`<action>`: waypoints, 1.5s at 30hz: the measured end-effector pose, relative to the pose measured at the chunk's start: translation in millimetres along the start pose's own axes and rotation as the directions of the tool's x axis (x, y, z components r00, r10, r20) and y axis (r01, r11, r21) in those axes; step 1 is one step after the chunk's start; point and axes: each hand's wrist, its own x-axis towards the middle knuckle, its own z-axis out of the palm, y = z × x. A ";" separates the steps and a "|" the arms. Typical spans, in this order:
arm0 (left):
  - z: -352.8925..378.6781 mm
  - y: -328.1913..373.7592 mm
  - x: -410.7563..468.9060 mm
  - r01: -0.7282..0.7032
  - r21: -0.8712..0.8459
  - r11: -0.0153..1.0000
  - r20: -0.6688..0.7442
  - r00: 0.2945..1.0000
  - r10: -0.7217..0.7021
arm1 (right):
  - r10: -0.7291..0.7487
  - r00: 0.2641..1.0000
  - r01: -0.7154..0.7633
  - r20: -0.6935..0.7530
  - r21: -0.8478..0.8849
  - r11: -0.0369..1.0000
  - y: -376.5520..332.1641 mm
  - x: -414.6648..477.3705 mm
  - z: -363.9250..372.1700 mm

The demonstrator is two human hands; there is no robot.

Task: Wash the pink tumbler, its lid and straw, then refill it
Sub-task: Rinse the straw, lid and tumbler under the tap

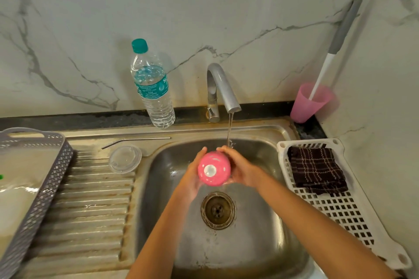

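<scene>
- Pink tumbler [214,169]: held over the sink [260,249] basin, above the drain [218,210] and below the tap [221,88]. It is tipped so its rounded base faces the onlooker; its mouth is out of sight.
- Tumbler surface: glossy bright pink, wet, with pale speckles and a round white patch at the centre of the base.
- Left hand [192,176]: grip closed round the tumbler's left side, fingers curved along the wall.
- Right hand [240,169]: grip closed round the right side, fingertips at the far end.
- Water stream [230,129]: thin, falling from the spout and landing just by the right fingertips at the tumbler's far edge.
- Lid [125,159]: clear plastic, round, lying flat on the ridged steel draining board [90,206], just left of the basin.
- Straw [136,140]: thin metal, bent near one end, lying on the steel ledge behind the lid.
- Water bottle [154,88]: clear ribbed plastic, teal cap and label, upright behind the sink.
- Pink cup [310,102]: translucent, in the right corner, holding a grey-and-white handle [335,52].
- White basket [340,210]: perforated plastic, right of the basin, carrying a dark checked cloth [317,170].
- Grey tray [40,188]: latticed sides, far left.
</scene>
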 end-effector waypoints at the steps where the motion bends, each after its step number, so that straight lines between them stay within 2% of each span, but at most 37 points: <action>1: 5.8 2.2 -4.1 -0.028 0.037 0.999 -0.030 0.999 0.029 | 0.008 0.999 -0.008 0.036 0.011 1.000 -0.9 1.0 -3.8; 3: 15.5 6.6 -12.2 -0.084 0.126 0.988 -0.085 0.992 0.095 | 0.048 0.995 -0.047 0.088 -0.016 0.999 -7.4 0.1 -10.3; 6: 14.8 13.2 -15.3 -0.143 0.240 0.960 -0.155 0.971 0.183 | 0.046 0.997 -0.034 0.068 -0.168 0.985 -15.4 1.5 -20.5; 9: 8.4 24.0 -7.3 -0.109 0.370 0.923 -0.190 0.963 0.190 | 0.013 0.994 0.025 0.110 -0.336 0.941 -23.8 -5.2 -27.0; 11: 8.0 28.2 -4.4 -0.096 0.548 0.831 -0.236 0.935 0.264 | 0.023 0.986 0.082 0.165 -0.602 0.794 -27.1 -13.0 -24.8; 12: 11.8 29.4 -4.1 -0.084 0.634 0.769 -0.245 0.921 0.303 | 0.019 0.986 0.115 0.168 -0.746 0.656 -25.7 -13.7 -21.7; 14: 26.7 31.0 -8.5 -0.110 0.769 0.630 -0.204 0.891 0.405 | -0.117 0.985 0.162 0.128 -0.917 0.365 -12.8 -5.6 -12.6; 15: 36.0 31.5 -12.3 -0.132 0.826 0.549 -0.165 0.873 0.459 | -0.235 0.968 0.161 0.088 -0.935 0.316 -2.9 0.6 -9.1; 16: 44.3 30.9 -14.0 -0.152 0.873 0.463 -0.121 0.853 0.507 | -0.329 0.943 0.166 0.048 -0.925 0.343 6.1 4.3 -6.1; 17: 51.9 30.1 -16.0 -0.174 0.910 0.377 -0.071 0.829 0.555 | -0.375 0.927 0.174 -0.001 -0.885 0.432 14.5 9.8 -6.2; 19: 63.7 28.0 -20.1 -0.192 0.964 0.184 0.046 0.802 0.595 | -0.383 0.920 0.197 -0.085 -0.744 0.639 28.7 18.5 -9.1; 20: 67.3 26.0 -21.8 -0.214 0.973 0.084 0.122 0.789 0.602 | -0.388 0.913 0.209 -0.122 -0.677 0.705 35.3 21.7 -11.9; 22: 70.6 19.6 -22.5 -0.273 0.959 -0.074 0.259 0.743 0.617 | -0.424 0.886 0.238 -0.189 -0.598 0.765 44.2 25.6 -15.4; 24: 69.7 13.5 -21.5 -0.348 0.925 -0.156 0.362 0.676 0.642 | -0.467 0.856 0.281 -0.223 -0.557 0.782 47.9 23.7 -14.6; 28: 61.5 14.2 -20.1 -0.557 0.820 -0.133 0.473 0.527 0.706 | -0.551 0.797 0.382 -0.246 -0.501 0.777 47.8 18.0 -12.3; 32: 48.3 11.8 -20.3 -0.633 0.774 0.002 0.382 0.470 0.795 | -0.558 0.788 0.386 -0.259 -0.499 0.776 42.2 13.8 -8.8; 34: 43.1 9.6 -22.4 -0.651 0.758 0.026 0.350 0.441 0.827 | -0.558 0.790 0.398 -0.252 -0.482 0.781 41.8 14.7 -4.8; 36: 36.3 7.9 -20.4 -0.655 0.755 0.017 0.378 0.456 0.806 | -0.523 0.807 0.350 -0.273 -0.492 0.797 44.1 16.7 1.1; 38: 29.3 5.4 -17.7 -0.640 0.768 0.022 0.399 0.504 0.766 | -0.521 0.800 0.346 -0.298 -0.480 0.806 47.7 18.2 6.7; 41: 28.1 7.8 -23.6 -0.606 0.789 0.104 0.340 0.571 0.747 | -0.543 0.789 0.387 -0.287 -0.454 0.803 46.0 17.6 9.6; 43: 26.8 7.0 -29.3 -0.565 0.799 0.206 0.234 0.608 0.759 | -0.532 0.814 0.373 -0.234 -0.492 0.787 44.9 10.2 7.5; 45: 22.2 7.3 -32.9 -0.524 0.725 0.447 0.046 0.684 0.728 | -0.507 0.843 0.349 -0.180 -0.536 0.769 44.5 0.8 -2.6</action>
